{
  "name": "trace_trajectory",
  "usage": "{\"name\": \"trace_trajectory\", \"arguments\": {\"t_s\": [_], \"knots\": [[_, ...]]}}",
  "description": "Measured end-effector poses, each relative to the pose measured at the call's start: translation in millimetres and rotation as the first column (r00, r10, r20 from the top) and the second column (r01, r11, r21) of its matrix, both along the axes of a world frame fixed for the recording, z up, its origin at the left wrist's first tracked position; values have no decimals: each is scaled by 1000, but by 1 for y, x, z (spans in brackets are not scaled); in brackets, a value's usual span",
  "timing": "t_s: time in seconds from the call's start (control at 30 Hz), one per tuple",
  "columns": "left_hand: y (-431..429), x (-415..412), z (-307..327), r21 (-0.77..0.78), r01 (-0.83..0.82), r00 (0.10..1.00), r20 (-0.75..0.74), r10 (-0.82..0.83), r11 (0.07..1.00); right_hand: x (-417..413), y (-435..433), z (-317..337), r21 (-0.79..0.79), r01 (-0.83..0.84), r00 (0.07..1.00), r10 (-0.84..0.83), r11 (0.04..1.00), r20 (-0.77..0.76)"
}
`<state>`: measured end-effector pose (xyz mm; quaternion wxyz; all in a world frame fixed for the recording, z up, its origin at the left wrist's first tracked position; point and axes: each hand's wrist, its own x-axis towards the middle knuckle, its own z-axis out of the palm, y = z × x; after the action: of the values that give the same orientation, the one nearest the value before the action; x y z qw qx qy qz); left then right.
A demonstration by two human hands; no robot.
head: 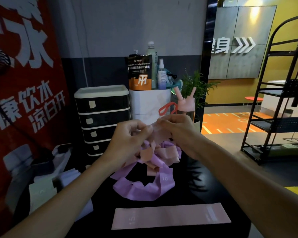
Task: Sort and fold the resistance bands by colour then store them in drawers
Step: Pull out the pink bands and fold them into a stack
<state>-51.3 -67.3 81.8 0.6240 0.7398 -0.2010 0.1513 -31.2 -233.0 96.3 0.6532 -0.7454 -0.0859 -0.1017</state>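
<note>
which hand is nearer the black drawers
Left. The left hand is just beside the right edge of the drawers; the right hand is farther right, across the pink band that both hold.

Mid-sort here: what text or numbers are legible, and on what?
"10": purple band.
"15": flat pink band.
"multivitamin powder": black pouch; smaller print blurred.
"饮水", "凉白开": red banner.
"身": wall sign.
Drawer labels: nothing legible.

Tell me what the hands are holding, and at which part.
The left hand and the right hand both pinch a pale pink band by its upper edge, above the pile of bands.
</note>
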Motion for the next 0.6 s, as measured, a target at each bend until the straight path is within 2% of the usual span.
{"name": "trace_trajectory", "arguments": {"t_s": [0.1, 0.2, 0.3, 0.37, 0.5, 0.6], "knots": [[8, 8, -2, 35, -102, 994, 54, 100, 994, -3, -3, 4, -50, -41, 999, 42, 998, 28], [10, 17, 1, 85, -95, 995, 49, 91, 992, -7, -6, 10, -91, -105, 992, 111, 990, 60], [8, 26, 1, 101, 48, 996, -81, -40, 994, -8, -9, 14, -96, -147, 982, 157, 984, 102], [3, 31, -1, 29, 163, 973, -173, -155, 986, -7, -12, 15, -70, -177, 977, 184, 982, 109], [-6, 33, -10, -77, 277, 918, -273, -287, 958, -12, -24, 16, -29, -200, 973, 202, 979, 114], [-7, 31, -15, 2, 330, 904, -288, -315, 944, -14, -34, 8, -13, -196, 973, 196, 981, 119]]}}
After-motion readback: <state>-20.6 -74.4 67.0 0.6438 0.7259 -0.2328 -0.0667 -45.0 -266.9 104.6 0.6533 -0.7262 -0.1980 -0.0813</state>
